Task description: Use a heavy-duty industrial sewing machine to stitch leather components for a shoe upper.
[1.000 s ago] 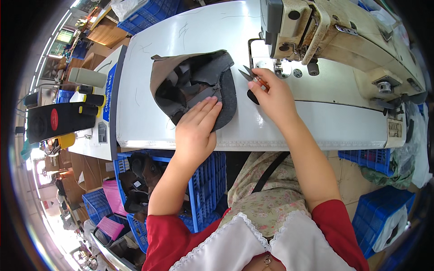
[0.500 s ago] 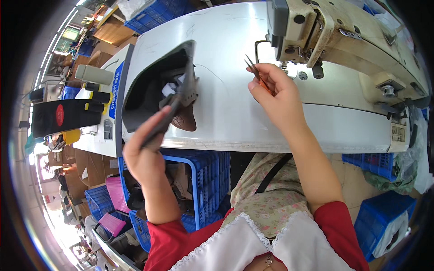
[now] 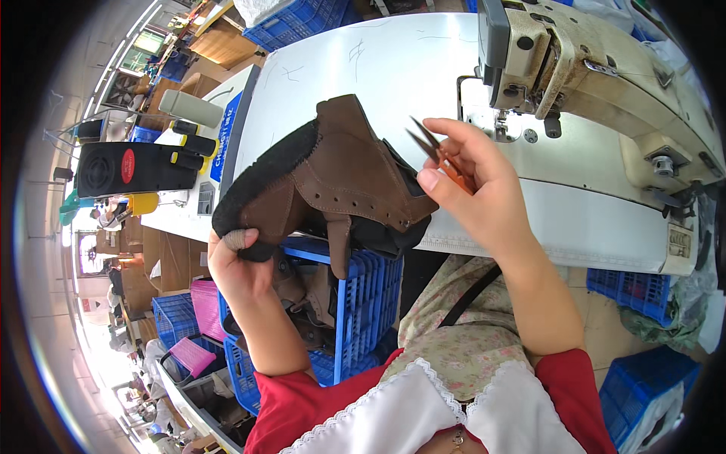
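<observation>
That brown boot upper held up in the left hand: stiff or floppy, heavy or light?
Likely semi-stiff: the brown boot upper keeps its curved shape while the left hand grips only its dark collar end. A strap hangs limp below, so loose parts flop. Probably light, since one hand holds it off the table.

Cream sewing machine (image 3: 597,76) was mounted on white table (image 3: 363,76); blue crates (image 3: 363,303) were stacked below; black speaker (image 3: 128,168) was set leftward.
</observation>
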The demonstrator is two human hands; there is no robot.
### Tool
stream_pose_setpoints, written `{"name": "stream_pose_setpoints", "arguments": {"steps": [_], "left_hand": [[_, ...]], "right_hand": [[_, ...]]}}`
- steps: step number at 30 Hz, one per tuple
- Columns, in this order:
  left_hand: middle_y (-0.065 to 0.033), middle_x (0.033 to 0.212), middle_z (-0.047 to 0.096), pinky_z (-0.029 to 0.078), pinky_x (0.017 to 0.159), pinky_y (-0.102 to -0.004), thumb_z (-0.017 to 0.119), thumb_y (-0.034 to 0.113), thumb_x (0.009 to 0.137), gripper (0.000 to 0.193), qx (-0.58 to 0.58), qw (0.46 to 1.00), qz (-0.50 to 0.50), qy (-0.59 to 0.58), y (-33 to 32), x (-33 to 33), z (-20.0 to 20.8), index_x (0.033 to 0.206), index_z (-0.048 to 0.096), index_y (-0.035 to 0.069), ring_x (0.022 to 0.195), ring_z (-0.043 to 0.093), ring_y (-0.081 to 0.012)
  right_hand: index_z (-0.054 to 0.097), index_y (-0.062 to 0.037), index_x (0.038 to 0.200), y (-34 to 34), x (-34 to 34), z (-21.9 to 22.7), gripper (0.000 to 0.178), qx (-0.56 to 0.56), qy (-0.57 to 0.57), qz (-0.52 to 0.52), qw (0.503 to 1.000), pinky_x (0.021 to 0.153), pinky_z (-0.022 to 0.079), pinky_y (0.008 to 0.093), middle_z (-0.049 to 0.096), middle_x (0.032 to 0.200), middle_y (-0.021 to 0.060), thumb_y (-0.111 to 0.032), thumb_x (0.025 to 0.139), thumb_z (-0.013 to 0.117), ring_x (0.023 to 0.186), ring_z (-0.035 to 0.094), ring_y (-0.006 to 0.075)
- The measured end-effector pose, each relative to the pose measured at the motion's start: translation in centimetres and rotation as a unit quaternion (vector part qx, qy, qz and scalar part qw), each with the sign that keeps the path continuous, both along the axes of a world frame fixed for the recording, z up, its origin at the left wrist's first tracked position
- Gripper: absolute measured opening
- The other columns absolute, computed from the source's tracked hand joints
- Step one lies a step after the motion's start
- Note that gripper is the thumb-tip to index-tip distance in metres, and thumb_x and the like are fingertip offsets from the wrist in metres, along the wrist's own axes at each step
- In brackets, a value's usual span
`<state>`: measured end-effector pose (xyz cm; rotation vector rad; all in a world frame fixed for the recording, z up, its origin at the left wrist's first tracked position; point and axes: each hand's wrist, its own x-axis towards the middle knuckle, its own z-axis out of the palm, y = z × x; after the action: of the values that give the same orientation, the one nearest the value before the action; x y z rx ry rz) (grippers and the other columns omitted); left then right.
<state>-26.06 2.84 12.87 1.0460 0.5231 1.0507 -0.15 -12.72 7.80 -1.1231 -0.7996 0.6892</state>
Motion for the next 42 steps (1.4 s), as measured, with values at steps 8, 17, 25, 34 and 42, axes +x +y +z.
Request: {"name": "stream_pose_setpoints", "arguments": {"steps": [8, 17, 25, 34, 42], "left_hand": [[-0.0268, 0.121, 0.062, 0.045, 0.105, -0.0486, 0.051, -0.010, 0.062, 0.059, -0.024, 0.999, -0.020, -0.027, -1.1, 0.0, -0.3, 0.120, 0.058, -0.015, 0.116, 0.059, -0.0390], [-0.0264, 0.117, 0.065, 0.046, 0.103, -0.0466, 0.052, -0.008, 0.062, 0.056, -0.011, 0.999, -0.025, -0.022, -2.1, 0.3, -0.3, 0.117, 0.060, -0.015, 0.112, 0.062, -0.0383], [-0.0260, 0.117, 0.065, 0.046, 0.103, -0.0469, 0.052, -0.009, 0.062, 0.054, -0.010, 0.999, -0.030, -0.029, -2.1, 0.3, -0.3, 0.115, 0.061, -0.015, 0.112, 0.062, -0.0382], [-0.0250, 0.116, 0.066, 0.046, 0.104, -0.0461, 0.052, -0.009, 0.060, 0.055, -0.024, 0.999, -0.009, -0.034, -2.0, 0.2, -0.6, 0.114, 0.062, -0.013, 0.112, 0.063, -0.0374], [-0.0251, 0.115, 0.066, 0.047, 0.102, -0.0458, 0.052, -0.009, 0.060, 0.054, -0.023, 0.999, -0.010, -0.035, -2.1, 0.3, -0.6, 0.113, 0.062, -0.013, 0.110, 0.063, -0.0375]], "right_hand": [[0.055, -0.0068, 0.116, 0.5, -2.2, -0.2, 0.033, -0.002, -0.106, 0.014, 0.994, 0.067, 0.049, 0.0262, 0.060, 0.082, 0.0045, -0.021, 0.090, 0.071, 0.075, 0.060, 0.0131], [0.056, -0.0075, 0.113, 1.3, -3.4, 0.4, 0.033, -0.017, -0.148, -0.010, 0.989, 0.063, 0.049, 0.0300, 0.061, 0.077, 0.0063, -0.021, 0.088, 0.072, 0.068, 0.062, 0.0178], [0.056, -0.0070, 0.112, 1.7, -3.3, 0.5, 0.033, -0.019, -0.160, -0.021, 0.987, 0.065, 0.050, 0.0310, 0.062, 0.077, 0.0073, -0.022, 0.087, 0.072, 0.069, 0.063, 0.0200], [0.056, -0.0069, 0.111, 1.8, -3.5, 0.7, 0.032, -0.021, -0.152, -0.013, 0.988, 0.065, 0.050, 0.0316, 0.062, 0.077, 0.0079, -0.021, 0.087, 0.072, 0.069, 0.063, 0.0213], [0.056, -0.0066, 0.111, 1.7, -3.5, 0.9, 0.032, -0.028, -0.150, -0.007, 0.988, 0.065, 0.051, 0.0323, 0.063, 0.077, 0.0086, -0.020, 0.087, 0.072, 0.069, 0.063, 0.0218]]}}
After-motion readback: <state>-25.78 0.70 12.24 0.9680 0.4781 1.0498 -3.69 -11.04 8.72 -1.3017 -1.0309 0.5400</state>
